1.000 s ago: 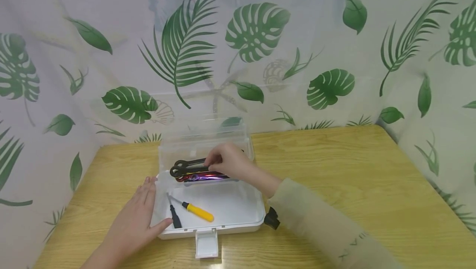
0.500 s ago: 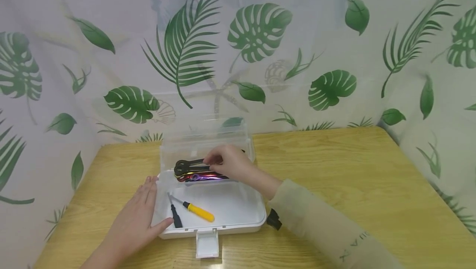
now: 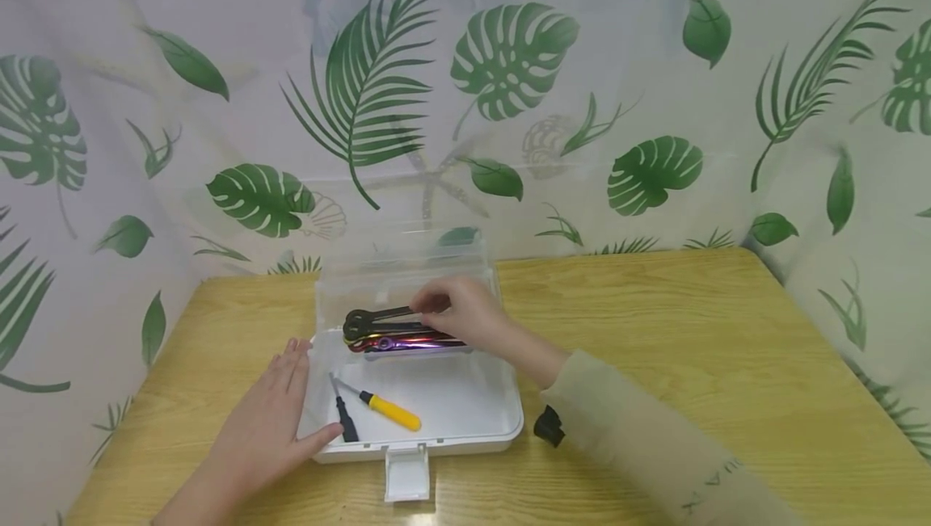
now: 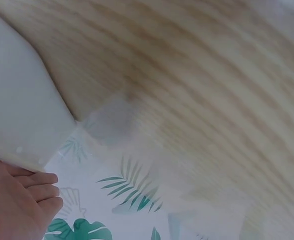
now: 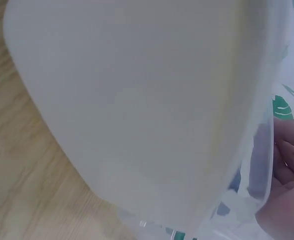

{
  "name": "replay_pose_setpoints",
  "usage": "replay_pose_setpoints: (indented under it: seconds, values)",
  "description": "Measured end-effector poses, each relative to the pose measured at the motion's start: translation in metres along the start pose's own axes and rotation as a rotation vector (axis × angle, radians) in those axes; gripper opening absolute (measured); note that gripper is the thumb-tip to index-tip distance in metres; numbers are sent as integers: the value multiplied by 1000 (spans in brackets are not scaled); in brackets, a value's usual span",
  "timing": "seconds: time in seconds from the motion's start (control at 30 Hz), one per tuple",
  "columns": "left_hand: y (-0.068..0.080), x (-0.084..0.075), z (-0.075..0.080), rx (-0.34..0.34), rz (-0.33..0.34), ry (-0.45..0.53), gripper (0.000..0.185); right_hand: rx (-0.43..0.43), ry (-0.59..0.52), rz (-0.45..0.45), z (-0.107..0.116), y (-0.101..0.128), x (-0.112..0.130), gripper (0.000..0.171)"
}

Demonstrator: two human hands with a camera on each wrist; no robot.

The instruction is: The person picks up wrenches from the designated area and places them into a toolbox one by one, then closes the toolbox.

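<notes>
A clear plastic box (image 3: 407, 267) stands open on the wooden table, its white half (image 3: 473, 421) lying flat in front. Inside the clear half lie a black wrench (image 3: 371, 319) and an iridescent purple-red wrench (image 3: 407, 342). My right hand (image 3: 458, 312) reaches into the box and pinches the black wrench's handle; the right wrist view shows its fingertips (image 5: 286, 165) behind the clear wall. My left hand (image 3: 265, 421) lies flat on the table against the white half's left edge, with its thumb on the front rim. The left wrist view shows this hand (image 4: 17, 200) beside the white plastic (image 4: 17, 110).
A yellow-handled screwdriver (image 3: 389, 412) and a black-handled screwdriver (image 3: 343, 421) lie in the white half. A white latch (image 3: 406, 473) sticks out at its front. A small black object (image 3: 549, 427) sits on the table (image 3: 691, 332) by my right sleeve. A leaf-print curtain surrounds the table.
My right hand has shifted a little to the right at the black wrench. The small black object by the sleeve shows more fully. My left hand has stayed put.
</notes>
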State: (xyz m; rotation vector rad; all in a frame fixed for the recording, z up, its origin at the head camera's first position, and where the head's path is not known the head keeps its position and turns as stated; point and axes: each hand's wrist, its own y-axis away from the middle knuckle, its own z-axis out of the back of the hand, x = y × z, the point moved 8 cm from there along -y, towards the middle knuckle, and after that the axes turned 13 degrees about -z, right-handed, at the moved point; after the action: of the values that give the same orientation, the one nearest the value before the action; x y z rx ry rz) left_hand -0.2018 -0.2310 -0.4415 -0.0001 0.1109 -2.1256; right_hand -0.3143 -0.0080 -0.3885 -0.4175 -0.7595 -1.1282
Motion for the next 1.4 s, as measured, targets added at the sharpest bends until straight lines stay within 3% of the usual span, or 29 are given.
replay_pose_setpoints:
  seconds: [0.33, 0.8, 1.0, 1.23, 1.4]
  values:
    - [-4, 8, 3, 4, 17, 18, 99, 14, -39, 31, 16, 7, 0, 17]
    - [-20, 21, 25, -144, 110, 241, 70, -53, -87, 25, 51, 8, -9, 17]
    - [-35, 38, 28, -134, 184, 365, 70, -127, -127, 30, 71, 3, -20, 19]
    - [-51, 66, 24, -143, 244, 567, 70, -181, -183, -54, 84, -2, -43, 27]
    - [-59, 83, 17, -116, 277, 598, 72, -217, -248, -110, 89, -7, -60, 34]
